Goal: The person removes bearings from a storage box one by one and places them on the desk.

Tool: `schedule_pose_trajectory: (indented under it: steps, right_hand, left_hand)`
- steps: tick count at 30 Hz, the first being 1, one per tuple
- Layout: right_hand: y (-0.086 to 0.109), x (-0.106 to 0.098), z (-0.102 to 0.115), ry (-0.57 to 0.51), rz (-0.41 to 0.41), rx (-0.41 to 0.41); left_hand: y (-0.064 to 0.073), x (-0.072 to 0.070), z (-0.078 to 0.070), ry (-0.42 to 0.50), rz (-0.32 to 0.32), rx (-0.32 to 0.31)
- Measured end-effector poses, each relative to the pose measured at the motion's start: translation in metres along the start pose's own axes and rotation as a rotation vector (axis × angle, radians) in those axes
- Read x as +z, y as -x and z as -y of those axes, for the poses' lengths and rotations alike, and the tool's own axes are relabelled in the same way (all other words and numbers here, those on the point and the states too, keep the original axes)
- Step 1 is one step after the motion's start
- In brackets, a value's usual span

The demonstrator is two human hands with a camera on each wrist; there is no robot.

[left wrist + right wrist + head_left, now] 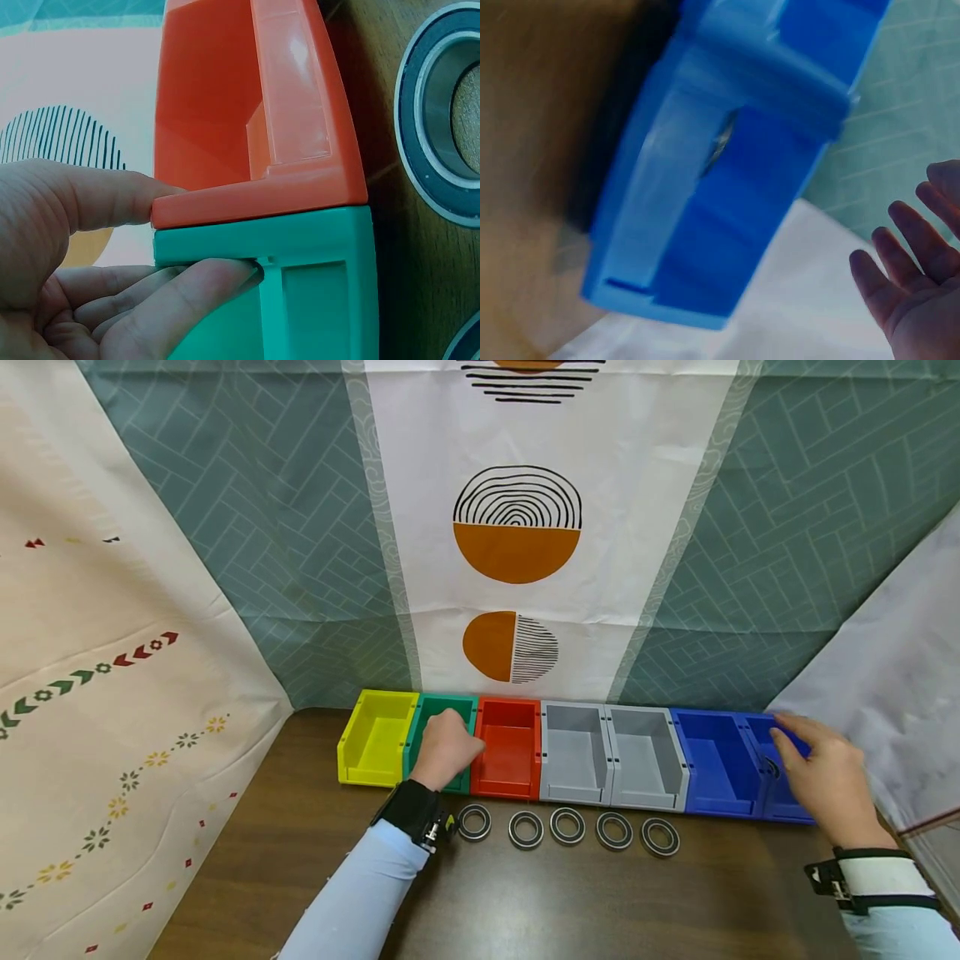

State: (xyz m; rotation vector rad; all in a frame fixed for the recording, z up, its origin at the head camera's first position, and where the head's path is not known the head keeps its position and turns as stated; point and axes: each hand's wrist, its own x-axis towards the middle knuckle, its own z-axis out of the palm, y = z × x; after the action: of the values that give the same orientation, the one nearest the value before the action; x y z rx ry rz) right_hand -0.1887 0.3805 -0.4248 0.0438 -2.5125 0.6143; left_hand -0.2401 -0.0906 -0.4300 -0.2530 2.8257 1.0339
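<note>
My left hand (pixel 448 747) reaches over the green bin (pixel 459 783) and pinches the side walls where that bin meets the red bin (pixel 510 752). In the left wrist view, one finger lies at the edge of the red wall while other fingers (pixel 202 292) dip into the green bin. My right hand (pixel 832 781) hovers by the rightmost blue bin (pixel 787 806), holding nothing. Its fingers (pixel 904 262) are spread apart in the right wrist view. Inside that blue bin, a metal ring (pixel 720 142) shows partly, blurred.
Several ball bearings (pixel 567 826) lie in a row on the brown table (pixel 525 910), in front of the bins. A yellow bin (pixel 371 739) stands at the left end. Two grey bins (pixel 647 756) and another blue bin (pixel 720 764) continue the row before a patterned cloth (pixel 315 568).
</note>
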Motion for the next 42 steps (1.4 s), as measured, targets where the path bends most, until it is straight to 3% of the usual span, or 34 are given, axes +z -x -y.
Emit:
schedule_pose_trajectory:
  steps: [7,12,20,35,42]
  right_hand:
    - [0.005,0.004,-0.024,0.101,0.095,0.102]
    - [0.009,0.008,-0.032,0.150,0.155,0.117]
    - [0.012,0.016,-0.046,0.153,0.260,0.102]
    - [0.009,0.022,-0.054,0.142,0.547,0.189]
    - [0.012,0.025,-0.061,0.125,0.567,0.157]
  left_hand:
    - [0.000,0.001,0.001,0.002,-0.003,0.009]
    - [0.000,0.002,0.002,0.008,-0.007,0.012]
    - [0.001,0.003,0.002,0.014,-0.008,0.013]
    - [0.000,0.004,0.002,0.018,-0.018,0.032]
    - [0.001,0.004,0.000,0.017,-0.011,0.035]
